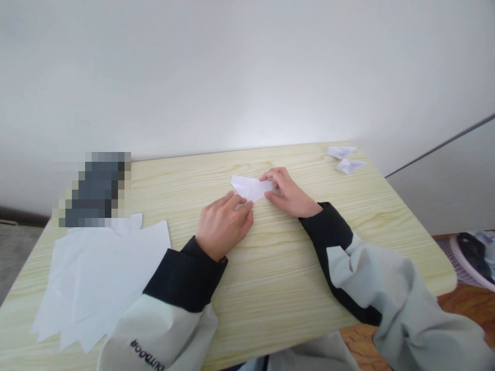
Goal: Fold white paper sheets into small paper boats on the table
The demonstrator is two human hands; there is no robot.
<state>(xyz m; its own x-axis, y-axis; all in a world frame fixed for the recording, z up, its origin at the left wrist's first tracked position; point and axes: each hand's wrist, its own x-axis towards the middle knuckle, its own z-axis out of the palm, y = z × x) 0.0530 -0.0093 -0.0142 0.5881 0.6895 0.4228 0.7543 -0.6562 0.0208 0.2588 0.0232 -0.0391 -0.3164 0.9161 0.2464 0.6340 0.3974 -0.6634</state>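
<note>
A small piece of folded white paper (250, 187) lies near the middle of the wooden table (270, 288), between my two hands. My left hand (224, 221) has its fingertips pressed on the paper's near left edge, the fingers bent and close together. At the paper's right end, my right hand (288, 193) pinches it between thumb and forefinger. Several faint crease lines cross the paper's face. My fingertips cover parts of both its edges.
Loose white sheets (112, 278) are spread at the table's left. Behind them is a blurred-out dark object (95, 190). Two folded white paper shapes (350, 165) rest at the back right corner. A white wall (232, 77) borders the far edge. A basket (456, 257) stands right, below table height.
</note>
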